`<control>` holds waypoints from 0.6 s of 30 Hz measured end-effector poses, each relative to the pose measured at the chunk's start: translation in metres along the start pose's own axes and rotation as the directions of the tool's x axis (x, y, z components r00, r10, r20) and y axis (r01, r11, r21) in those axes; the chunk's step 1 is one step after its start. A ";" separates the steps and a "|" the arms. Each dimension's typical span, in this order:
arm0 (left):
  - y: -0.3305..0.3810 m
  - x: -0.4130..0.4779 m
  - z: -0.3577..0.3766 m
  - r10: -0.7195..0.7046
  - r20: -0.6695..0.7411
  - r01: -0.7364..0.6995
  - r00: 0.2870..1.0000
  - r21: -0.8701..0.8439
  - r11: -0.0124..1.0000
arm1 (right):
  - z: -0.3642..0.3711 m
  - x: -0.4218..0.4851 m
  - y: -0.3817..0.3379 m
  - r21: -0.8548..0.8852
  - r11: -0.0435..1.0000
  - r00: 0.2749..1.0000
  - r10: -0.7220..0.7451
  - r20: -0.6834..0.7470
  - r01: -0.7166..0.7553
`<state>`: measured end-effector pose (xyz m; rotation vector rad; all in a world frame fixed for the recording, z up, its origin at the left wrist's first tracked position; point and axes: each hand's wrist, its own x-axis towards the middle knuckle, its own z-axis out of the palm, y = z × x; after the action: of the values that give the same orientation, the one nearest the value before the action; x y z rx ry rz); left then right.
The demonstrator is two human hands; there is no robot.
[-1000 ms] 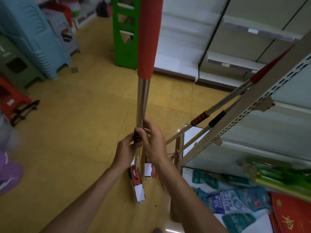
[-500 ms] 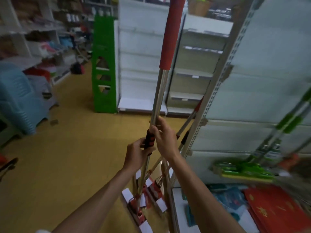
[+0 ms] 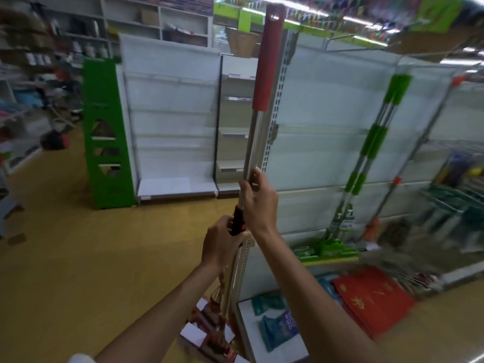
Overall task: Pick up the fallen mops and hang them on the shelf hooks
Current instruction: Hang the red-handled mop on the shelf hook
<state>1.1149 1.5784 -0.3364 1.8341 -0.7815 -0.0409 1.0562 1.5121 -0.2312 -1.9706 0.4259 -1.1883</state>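
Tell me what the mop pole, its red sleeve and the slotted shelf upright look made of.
Mop pole: probably polished steel or aluminium, bright and reflective. Red sleeve: matte, perhaps plastic or foam; blur leaves it open. Shelf upright: likely painted metal, pale with punched slots.

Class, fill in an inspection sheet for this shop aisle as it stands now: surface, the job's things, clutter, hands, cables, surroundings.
Surface: yellow floor, blurred towards the edges.
Job's things: red-handled mop held nearly upright in front of the shelf post; more mop heads down at floor level by its foot; green mops against the shelf back.
Clutter: packets and flat red packs on the bottom shelf.
Hands: left hand grips the mop's black collar; right hand grips the steel pole above it.
Cables: nothing seen.
Surroundings: green stand, white shelving.
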 end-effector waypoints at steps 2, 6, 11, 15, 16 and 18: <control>0.015 0.004 0.011 0.029 0.035 -0.029 0.999 -0.012 1.000 | -0.018 0.007 0.002 -0.042 0.999 1.000 -0.003 -0.020 0.002; 0.039 0.010 0.040 0.009 0.137 0.007 0.990 -0.115 0.993 | -0.056 0.022 0.011 -0.059 0.998 0.998 0.018 -0.058 -0.022; 0.073 0.012 0.082 0.026 0.318 0.050 0.948 -0.229 0.972 | -0.107 0.031 0.028 -0.074 0.997 0.996 0.025 -0.091 -0.032; 0.095 0.015 0.112 0.026 0.312 0.053 0.950 -0.241 0.969 | -0.144 0.039 0.041 -0.091 0.995 0.995 0.027 -0.097 -0.035; 0.102 0.015 0.120 0.031 0.304 0.049 0.952 -0.254 0.966 | -0.153 0.042 0.044 -0.095 0.995 0.995 0.022 -0.100 -0.031; 0.117 0.015 0.137 0.040 0.276 0.035 0.960 -0.264 0.964 | -0.172 0.051 0.050 -0.095 0.995 0.994 0.010 -0.110 -0.021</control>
<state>1.0169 1.4342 -0.2876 1.5877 -0.9267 -0.3943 0.9397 1.3712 -0.1939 -1.9858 0.5636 -1.2913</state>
